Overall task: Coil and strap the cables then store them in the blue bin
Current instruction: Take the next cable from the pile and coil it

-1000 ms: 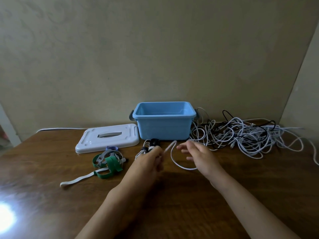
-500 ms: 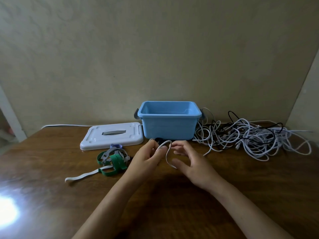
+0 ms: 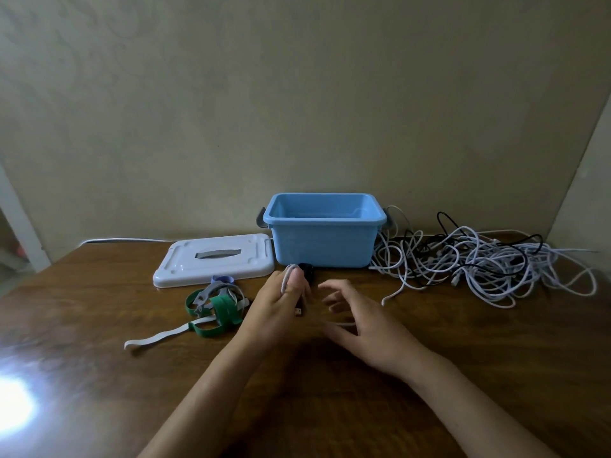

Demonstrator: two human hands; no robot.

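On the brown wooden table [image 3: 463, 375] I see no brand, label or writing that I can read. One blue bin [image 3: 322, 239] stands at the back by the wall, open at the top, and what shows of its inside holds nothing. One white lid [image 3: 215, 262] lies flat just left of it. One tangled heap of cables [image 3: 489, 262], mostly white with a few black, lies to the right of the bin, too knotted for me to count. A small pile of straps [image 3: 215, 305], green, grey and white, sits left of my hands, and a small black object [image 3: 306, 271] lies in front of the bin. My left hand [image 3: 281, 312] pinches a white cable [image 3: 287, 276] looped over the thumb and fingers, with a plug end hanging at its fingertips. My right hand [image 3: 360, 322] hovers just beside it with fingers loosely spread and blurred; a thin white strand crosses under them, and I cannot tell whether they grip it.
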